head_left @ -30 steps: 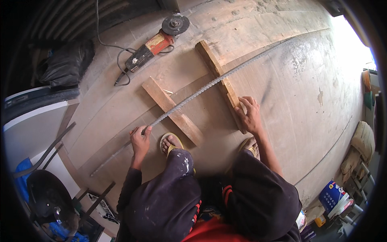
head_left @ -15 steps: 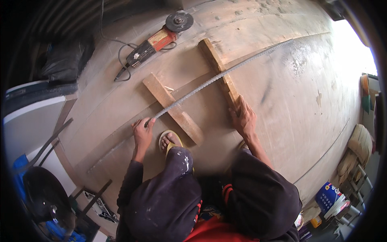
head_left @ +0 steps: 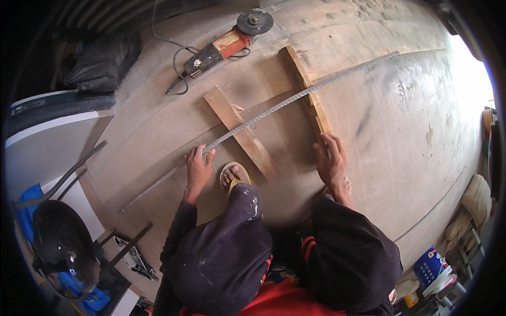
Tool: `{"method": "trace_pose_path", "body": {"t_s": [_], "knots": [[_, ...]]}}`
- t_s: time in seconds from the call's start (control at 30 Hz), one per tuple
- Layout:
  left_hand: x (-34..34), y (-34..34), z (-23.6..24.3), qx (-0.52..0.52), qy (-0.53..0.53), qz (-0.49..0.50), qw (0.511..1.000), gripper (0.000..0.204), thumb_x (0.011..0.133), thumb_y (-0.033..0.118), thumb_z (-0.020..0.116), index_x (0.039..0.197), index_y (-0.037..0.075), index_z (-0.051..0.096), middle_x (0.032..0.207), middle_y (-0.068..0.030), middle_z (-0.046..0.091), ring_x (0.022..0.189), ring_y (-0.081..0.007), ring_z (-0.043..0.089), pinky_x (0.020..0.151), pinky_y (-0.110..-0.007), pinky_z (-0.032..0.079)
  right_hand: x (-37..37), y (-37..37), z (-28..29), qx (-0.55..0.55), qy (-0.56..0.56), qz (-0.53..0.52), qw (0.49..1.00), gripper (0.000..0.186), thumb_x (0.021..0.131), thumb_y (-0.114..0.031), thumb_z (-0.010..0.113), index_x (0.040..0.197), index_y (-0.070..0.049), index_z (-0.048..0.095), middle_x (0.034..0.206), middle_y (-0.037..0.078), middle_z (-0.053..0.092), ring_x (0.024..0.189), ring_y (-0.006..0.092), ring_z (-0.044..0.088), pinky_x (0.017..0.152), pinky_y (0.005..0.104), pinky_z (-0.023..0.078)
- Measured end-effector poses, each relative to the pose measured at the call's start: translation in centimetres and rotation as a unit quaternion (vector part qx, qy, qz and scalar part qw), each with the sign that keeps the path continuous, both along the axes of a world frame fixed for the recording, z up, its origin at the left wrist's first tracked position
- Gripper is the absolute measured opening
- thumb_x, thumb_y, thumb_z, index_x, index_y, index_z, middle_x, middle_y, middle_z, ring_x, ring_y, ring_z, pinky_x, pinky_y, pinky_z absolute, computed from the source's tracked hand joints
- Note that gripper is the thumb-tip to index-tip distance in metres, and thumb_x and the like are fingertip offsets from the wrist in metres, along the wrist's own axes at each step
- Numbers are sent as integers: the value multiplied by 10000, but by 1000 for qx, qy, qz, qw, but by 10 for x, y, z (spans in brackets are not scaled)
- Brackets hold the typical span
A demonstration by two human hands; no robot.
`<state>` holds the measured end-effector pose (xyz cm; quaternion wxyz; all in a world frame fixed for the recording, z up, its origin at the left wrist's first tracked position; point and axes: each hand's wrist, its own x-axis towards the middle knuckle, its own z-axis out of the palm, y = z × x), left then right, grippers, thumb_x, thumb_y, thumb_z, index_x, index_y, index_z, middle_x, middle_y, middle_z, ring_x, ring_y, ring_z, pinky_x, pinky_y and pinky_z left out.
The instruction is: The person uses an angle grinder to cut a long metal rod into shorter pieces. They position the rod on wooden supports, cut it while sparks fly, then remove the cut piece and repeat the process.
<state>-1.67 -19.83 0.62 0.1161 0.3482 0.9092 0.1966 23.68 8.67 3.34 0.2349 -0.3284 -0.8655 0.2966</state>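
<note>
A long ribbed steel reinforcing bar (head_left: 274, 108) lies slantwise across two wooden blocks on the floor. My left hand (head_left: 198, 173) is closed at the bar's near left end, thumb and fingers on either side of it. The shorter block, a flat wooden piece (head_left: 232, 124), sits under the bar near that hand. Farther right, a longer wooden block (head_left: 314, 108) supports the bar too. Just off this block's near end is my right hand (head_left: 332, 160), its thumb and fingers apart and holding nothing; whether a fingertip touches the wood I cannot tell.
An angle grinder (head_left: 224, 45) with a dark disc lies beyond the blocks, its cord trailing back left. My sandalled foot (head_left: 234, 174) is beside the shorter block. At left are a black welding mask (head_left: 60, 231) and metal legs; at lower right, a blue bucket (head_left: 429, 263).
My right hand has come off the longer block's end and loosened. My left hand stays at the bar's end. The whole view has shifted slightly, moving the scene rightward.
</note>
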Motion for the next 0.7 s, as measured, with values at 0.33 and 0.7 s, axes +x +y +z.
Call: {"method": "trace_pose_path", "body": {"t_s": [0.33, 0.7], "knots": [[-6, 2, -9, -26, -44, 3, 999, 348, 947, 356, 562, 917, 11, 592, 820, -178, 621, 815, -378, 584, 755, -457, 405, -17, -40, 0, -137, -162, 199, 957, 606, 836, -364, 687, 1308, -53, 470, 1155, 176, 574, 997, 342, 621, 791, 400, 547], [-5, 9, -7, 6, -70, 2, 998, 420, 935, 386, 597, 843, -24, 576, 657, -210, 508, 602, -367, 491, 581, -441, 387, -34, -69, -12, -159, -225, 286, 918, 686, 852, -442, 635, 1343, -31, 390, 1146, 163, 521, 1054, 353, 586, 804, 426, 535]]}}
